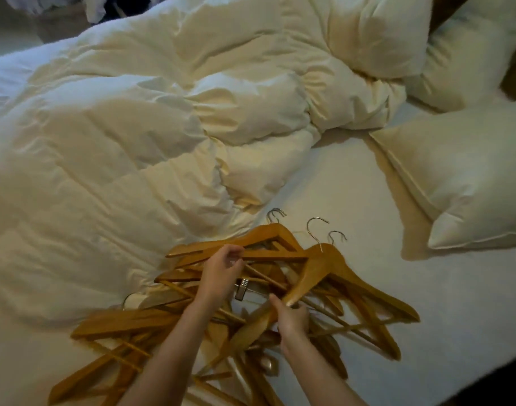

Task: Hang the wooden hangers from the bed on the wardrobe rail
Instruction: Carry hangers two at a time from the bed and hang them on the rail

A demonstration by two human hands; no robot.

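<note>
Hangers (324, 260) heaped on bed (353, 197), none hung yet; right hand (292, 319) grips one, left hand (221, 272) fingers curl round another.

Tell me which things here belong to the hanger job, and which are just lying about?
For the job:
- hangers, piled on the bed
- left hand and right hand, each gripping a hanger

Just lying about:
- duvet, rumpled
- pillows
- sheet

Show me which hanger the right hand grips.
The topmost hanger, the one with the tallest hook: the right hand grips its near arm, while the other hangers lie beneath.
</note>
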